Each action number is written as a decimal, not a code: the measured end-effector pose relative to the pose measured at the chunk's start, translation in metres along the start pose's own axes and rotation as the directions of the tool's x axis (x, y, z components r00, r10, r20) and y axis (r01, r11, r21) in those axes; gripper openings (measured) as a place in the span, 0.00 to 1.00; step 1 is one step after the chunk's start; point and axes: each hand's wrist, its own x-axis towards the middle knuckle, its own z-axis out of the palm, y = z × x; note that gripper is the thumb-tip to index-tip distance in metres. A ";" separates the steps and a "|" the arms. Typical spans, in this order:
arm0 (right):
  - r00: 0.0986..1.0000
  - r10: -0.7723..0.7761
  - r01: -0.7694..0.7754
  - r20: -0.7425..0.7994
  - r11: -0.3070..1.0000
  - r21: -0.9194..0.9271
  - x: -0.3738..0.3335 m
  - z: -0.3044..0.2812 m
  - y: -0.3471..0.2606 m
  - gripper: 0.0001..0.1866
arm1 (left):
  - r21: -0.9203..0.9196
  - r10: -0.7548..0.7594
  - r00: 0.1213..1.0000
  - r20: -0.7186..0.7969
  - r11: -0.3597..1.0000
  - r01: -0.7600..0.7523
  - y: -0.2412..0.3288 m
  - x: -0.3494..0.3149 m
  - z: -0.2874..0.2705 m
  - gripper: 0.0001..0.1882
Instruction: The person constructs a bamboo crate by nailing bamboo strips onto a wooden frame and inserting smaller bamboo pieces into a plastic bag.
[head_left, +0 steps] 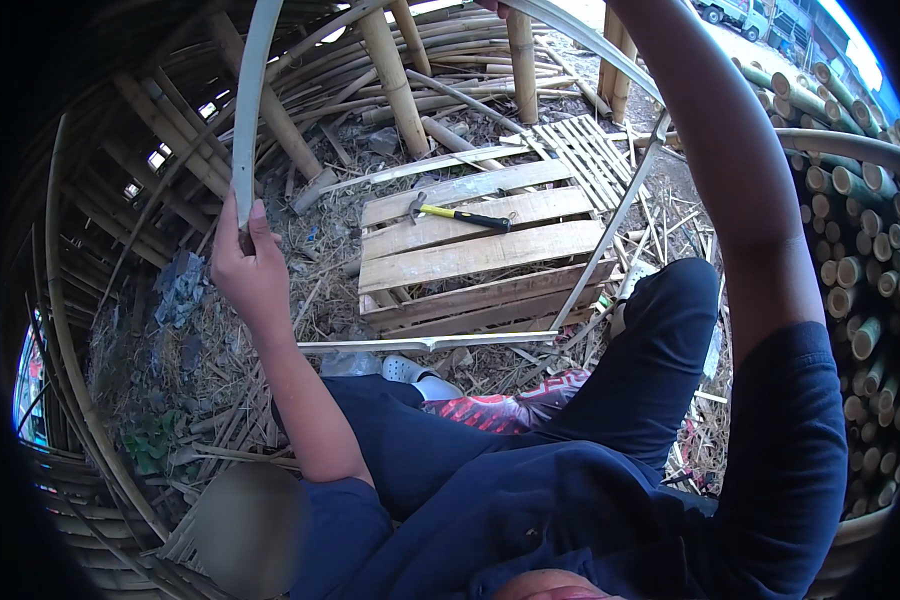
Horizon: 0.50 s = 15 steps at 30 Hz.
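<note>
My left hand (250, 270) is closed around the lower end of a pale split bamboo strip (249, 110), thumb along its face. The strip rises past the top edge. A bamboo length of like look (605, 230) comes down from the upper right, with sharp bends, and runs across in front of my knees; whether it is all one piece is hidden. My right arm (740, 150) is raised high. Only fingertips of my right hand (492, 6) show at the top edge, against the strip. A claw hammer (460, 214) with yellow and black handle lies on a low slatted wooden crate (440, 262).
A slatted wooden panel (582, 160) leans behind the crate. Cut bamboo poles (870, 250) are stacked at the right. Bamboo posts (395, 85) stand at the back, before long piled poles (470, 45). Shavings and scraps (230, 370) litter the ground. My bent leg (660, 340) is beside the crate.
</note>
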 end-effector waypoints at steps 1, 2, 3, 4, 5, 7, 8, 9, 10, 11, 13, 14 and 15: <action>0.998 0.067 -0.069 -0.022 0.989 -0.130 0.000 0.011 0.008 0.27 | 0.037 0.076 0.997 0.027 0.996 -0.077 -0.009 -0.003 0.005 0.21; 0.998 0.005 -0.021 -0.065 0.967 -0.253 0.004 0.022 0.025 0.29 | 0.060 -0.031 0.996 0.078 0.998 0.027 -0.014 -0.010 0.010 0.21; 0.993 -0.066 0.027 -0.097 0.934 -0.356 0.014 0.043 0.058 0.31 | 0.081 -0.038 0.996 0.084 0.996 0.031 -0.030 -0.016 0.015 0.21; 0.979 -0.195 0.154 -0.051 0.888 -0.433 0.022 0.041 0.105 0.30 | 0.055 0.026 0.993 0.112 0.998 -0.032 -0.041 -0.022 0.036 0.21; 1.000 -0.027 0.026 0.005 0.876 -0.482 0.019 0.057 0.112 0.33 | 0.059 0.076 0.986 0.146 0.995 -0.086 -0.059 -0.032 0.050 0.22; 0.990 -0.007 -0.028 -0.141 0.970 -0.240 0.009 0.096 0.139 0.20 | 0.068 0.144 0.982 0.122 0.986 -0.153 -0.069 -0.045 0.057 0.21; 0.983 0.044 -0.091 -0.179 0.960 -0.265 0.007 0.105 0.146 0.21 | 0.083 0.218 0.971 0.103 0.970 -0.227 -0.071 -0.048 0.057 0.21; 0.969 -0.005 -0.072 -0.246 0.950 -0.303 0.000 0.115 0.153 0.25 | 0.092 0.214 0.971 0.107 0.970 -0.224 -0.075 -0.051 0.056 0.21; 0.951 0.001 -0.094 -0.308 0.954 -0.285 -0.014 0.113 0.177 0.25 | 0.054 0.190 0.974 0.123 0.979 -0.198 -0.073 -0.056 0.066 0.20; 0.930 0.012 -0.116 -0.366 0.958 -0.262 -0.031 0.109 0.200 0.25 | 0.018 0.164 0.976 0.144 0.986 -0.168 -0.072 -0.062 0.076 0.20; 0.784 0.305 -0.434 -0.541 0.892 -0.125 -0.057 0.127 0.196 0.25 | 0.055 0.133 0.975 0.179 0.988 -0.145 -0.085 -0.063 0.067 0.19; 0.711 0.463 -0.611 -0.529 0.779 -0.140 -0.074 0.132 0.198 0.26 | 0.071 0.112 0.973 0.201 0.989 -0.128 -0.089 -0.061 0.062 0.19; 0.601 0.604 -0.769 -0.523 0.616 -0.171 -0.099 0.133 0.206 0.27 | 0.066 0.102 0.973 0.206 0.991 -0.118 -0.093 -0.063 0.068 0.19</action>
